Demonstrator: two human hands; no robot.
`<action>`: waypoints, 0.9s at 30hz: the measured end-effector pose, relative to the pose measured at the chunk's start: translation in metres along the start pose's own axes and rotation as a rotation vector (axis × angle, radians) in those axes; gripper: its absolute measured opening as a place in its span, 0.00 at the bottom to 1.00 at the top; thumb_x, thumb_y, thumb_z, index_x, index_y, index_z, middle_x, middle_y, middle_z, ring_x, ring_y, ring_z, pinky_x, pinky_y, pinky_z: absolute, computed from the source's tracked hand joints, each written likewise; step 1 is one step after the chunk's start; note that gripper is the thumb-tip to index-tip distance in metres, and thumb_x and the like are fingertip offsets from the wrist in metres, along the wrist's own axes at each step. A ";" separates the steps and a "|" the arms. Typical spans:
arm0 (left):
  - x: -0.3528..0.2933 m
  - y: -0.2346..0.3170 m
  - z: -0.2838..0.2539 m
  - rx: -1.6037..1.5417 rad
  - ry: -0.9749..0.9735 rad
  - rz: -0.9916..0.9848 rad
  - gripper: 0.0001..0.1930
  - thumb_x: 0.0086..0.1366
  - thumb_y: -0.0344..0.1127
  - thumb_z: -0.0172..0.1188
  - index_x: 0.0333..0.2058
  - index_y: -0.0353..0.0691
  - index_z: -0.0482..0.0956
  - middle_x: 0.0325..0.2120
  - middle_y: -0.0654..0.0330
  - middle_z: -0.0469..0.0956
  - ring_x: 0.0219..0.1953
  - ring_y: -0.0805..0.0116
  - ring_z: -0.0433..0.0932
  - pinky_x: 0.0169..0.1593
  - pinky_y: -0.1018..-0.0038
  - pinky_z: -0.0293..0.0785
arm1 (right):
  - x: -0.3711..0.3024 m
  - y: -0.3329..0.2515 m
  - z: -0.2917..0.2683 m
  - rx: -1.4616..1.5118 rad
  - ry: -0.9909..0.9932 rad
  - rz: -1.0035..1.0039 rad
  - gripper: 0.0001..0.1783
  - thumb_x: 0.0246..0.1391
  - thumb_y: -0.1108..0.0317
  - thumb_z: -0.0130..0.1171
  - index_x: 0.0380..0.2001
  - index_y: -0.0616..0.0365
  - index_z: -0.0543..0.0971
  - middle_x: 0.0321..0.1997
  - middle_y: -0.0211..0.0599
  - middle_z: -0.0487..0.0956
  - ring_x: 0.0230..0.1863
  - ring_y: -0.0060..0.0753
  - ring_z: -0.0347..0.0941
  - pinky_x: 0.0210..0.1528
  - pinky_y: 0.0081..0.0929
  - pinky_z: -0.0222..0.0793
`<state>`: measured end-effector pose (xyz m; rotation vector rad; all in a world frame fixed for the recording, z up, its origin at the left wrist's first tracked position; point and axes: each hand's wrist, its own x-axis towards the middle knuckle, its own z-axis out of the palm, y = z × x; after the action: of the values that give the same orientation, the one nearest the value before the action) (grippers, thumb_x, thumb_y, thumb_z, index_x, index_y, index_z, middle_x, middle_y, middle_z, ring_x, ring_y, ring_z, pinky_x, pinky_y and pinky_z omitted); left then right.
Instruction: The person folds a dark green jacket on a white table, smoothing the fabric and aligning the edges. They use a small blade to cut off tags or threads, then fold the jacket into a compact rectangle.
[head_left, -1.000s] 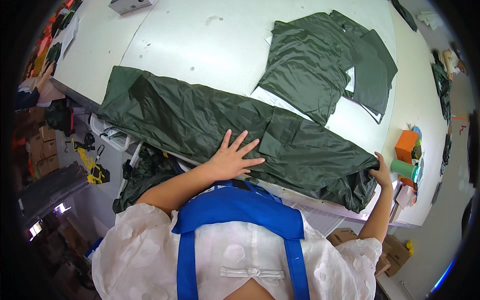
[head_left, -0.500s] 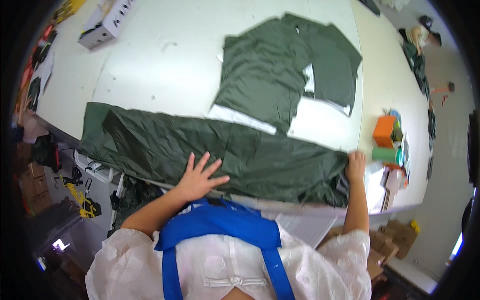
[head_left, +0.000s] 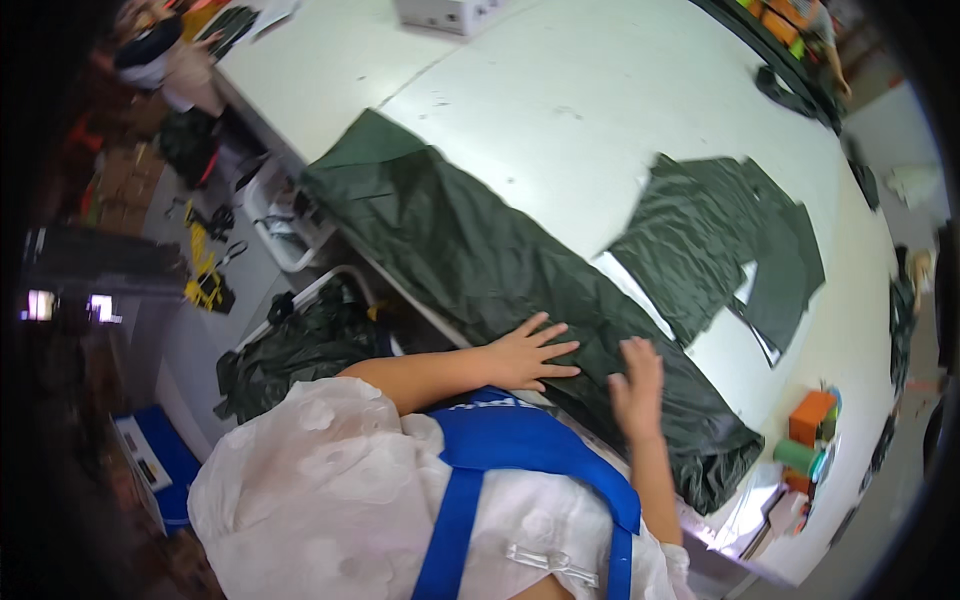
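Note:
A long piece of dark green, thin, shiny fabric (head_left: 480, 240) lies along the near edge of the white table, creased and bunched at its right end. My left hand (head_left: 530, 357) rests flat on its near side, fingers spread. Over the same cloth, farther right, my right hand (head_left: 637, 385) is raised with its fingers stretched and slightly blurred; it holds nothing, and whether it touches the cloth I cannot tell. Beyond the long piece lie green garment panels (head_left: 690, 240) with white paper showing at their edges.
On the right of the white table (head_left: 560, 110) stand an orange box (head_left: 812, 415) and a green thread spool (head_left: 798, 457). A white box (head_left: 445, 14) is at the back. Dark green cloth (head_left: 300, 350) fills a bin at the left below the table edge. Other people work at the far sides.
My right hand has left the cloth's right end and come inward, nearer my left hand. The left hand stays flat on the fabric. The whole view has turned toward the left.

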<state>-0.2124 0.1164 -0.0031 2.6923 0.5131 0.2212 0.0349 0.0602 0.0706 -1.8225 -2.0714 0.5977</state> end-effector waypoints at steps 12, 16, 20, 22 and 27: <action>-0.187 -0.160 -0.107 0.219 0.542 -0.976 0.23 0.64 0.40 0.54 0.57 0.41 0.66 0.55 0.51 0.65 0.56 0.50 0.64 0.57 0.60 0.63 | -0.008 -0.021 0.091 -0.419 -0.129 -0.052 0.32 0.52 0.51 0.52 0.61 0.44 0.66 0.71 0.38 0.52 0.72 0.53 0.37 0.67 0.62 0.22; -0.188 -0.245 -0.130 0.233 0.455 -1.046 0.31 0.60 0.38 0.57 0.61 0.41 0.59 0.58 0.54 0.63 0.61 0.53 0.61 0.60 0.59 0.60 | -0.004 -0.023 0.092 -0.436 -0.155 -0.030 0.32 0.51 0.51 0.53 0.60 0.45 0.66 0.71 0.39 0.52 0.72 0.52 0.38 0.68 0.60 0.23; -0.183 -0.289 -0.147 0.180 0.150 -1.252 0.34 0.55 0.44 0.62 0.60 0.46 0.62 0.58 0.56 0.64 0.61 0.56 0.61 0.61 0.53 0.56 | -0.002 -0.024 0.092 -0.433 -0.161 -0.004 0.32 0.50 0.52 0.54 0.59 0.46 0.67 0.70 0.39 0.53 0.72 0.53 0.39 0.68 0.60 0.24; -0.174 -0.291 -0.161 0.074 0.015 -1.257 0.31 0.54 0.45 0.63 0.57 0.49 0.67 0.56 0.57 0.66 0.59 0.56 0.64 0.59 0.52 0.58 | 0.000 -0.021 0.092 -0.443 -0.128 -0.039 0.32 0.50 0.52 0.54 0.59 0.46 0.67 0.70 0.39 0.54 0.72 0.53 0.39 0.68 0.60 0.24; -0.177 -0.293 -0.179 -0.016 0.113 -1.003 0.19 0.55 0.44 0.63 0.43 0.44 0.74 0.42 0.52 0.72 0.46 0.52 0.72 0.46 0.63 0.69 | 0.001 -0.022 0.094 -0.437 -0.127 -0.035 0.31 0.50 0.51 0.54 0.58 0.46 0.68 0.69 0.40 0.55 0.71 0.54 0.40 0.68 0.60 0.25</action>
<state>-0.5088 0.3617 0.0277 2.0815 1.7601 0.0801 -0.0308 0.0492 0.0003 -2.0110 -2.4654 0.2690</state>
